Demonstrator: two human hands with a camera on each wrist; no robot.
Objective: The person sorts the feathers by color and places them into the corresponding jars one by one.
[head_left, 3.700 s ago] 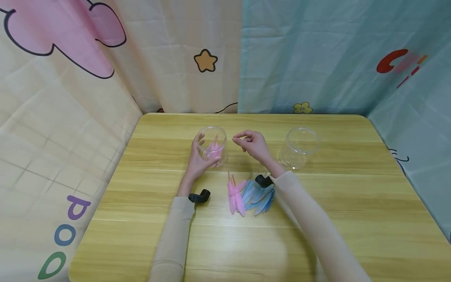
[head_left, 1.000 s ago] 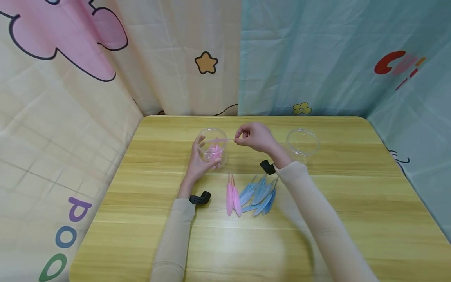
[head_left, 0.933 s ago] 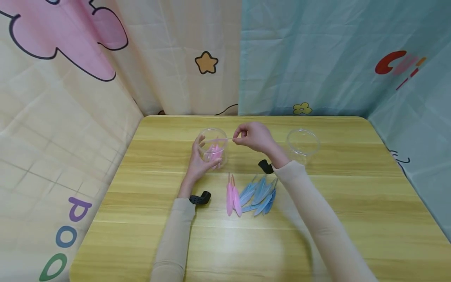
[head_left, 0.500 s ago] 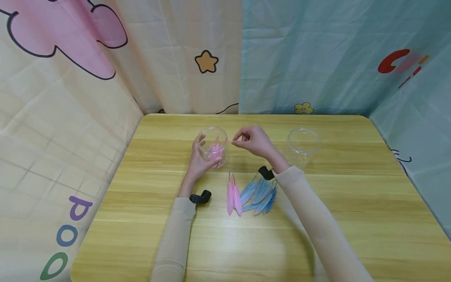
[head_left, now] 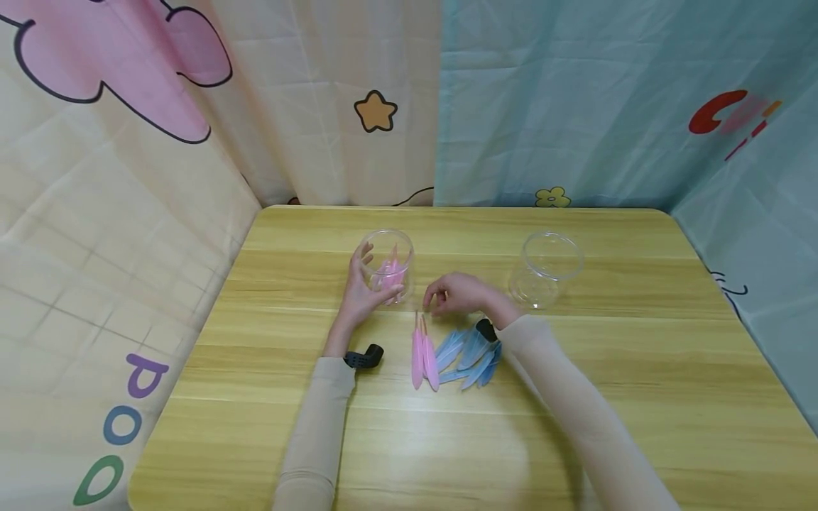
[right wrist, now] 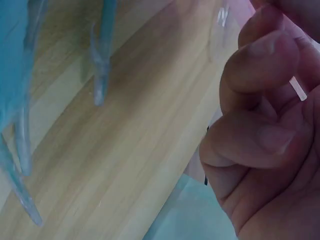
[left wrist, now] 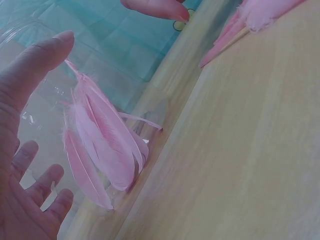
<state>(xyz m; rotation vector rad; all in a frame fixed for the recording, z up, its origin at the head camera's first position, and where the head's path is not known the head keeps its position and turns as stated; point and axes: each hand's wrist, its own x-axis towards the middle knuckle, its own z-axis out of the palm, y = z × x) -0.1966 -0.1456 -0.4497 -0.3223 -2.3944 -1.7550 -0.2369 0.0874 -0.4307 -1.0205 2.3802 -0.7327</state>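
Note:
My left hand [head_left: 358, 291] grips a clear cup [head_left: 409, 281] that stands at the middle left of the table. Several pink feathers [left wrist: 107, 135] are inside it, seen through the wall in the left wrist view. My right hand [head_left: 461, 294] is above the table just past the quill ends of a few loose pink feathers [head_left: 417, 358]. Its fingers are loosely bent, and nothing shows between them in the right wrist view. Several blue feathers [head_left: 476, 355] lie in a fanned pile beside the pink ones, partly below my right wrist.
A second clear cup [head_left: 557, 275], with nothing visible in it, stands to the right behind my right forearm. Patterned curtains [head_left: 543, 106] hang along the back and sides of the wooden table [head_left: 255, 426].
A pink feather pinched in my right hand over the cup has dropped in with the others. My right hand has since come down towards the loose pink feathers. The left hand keeps its grip.

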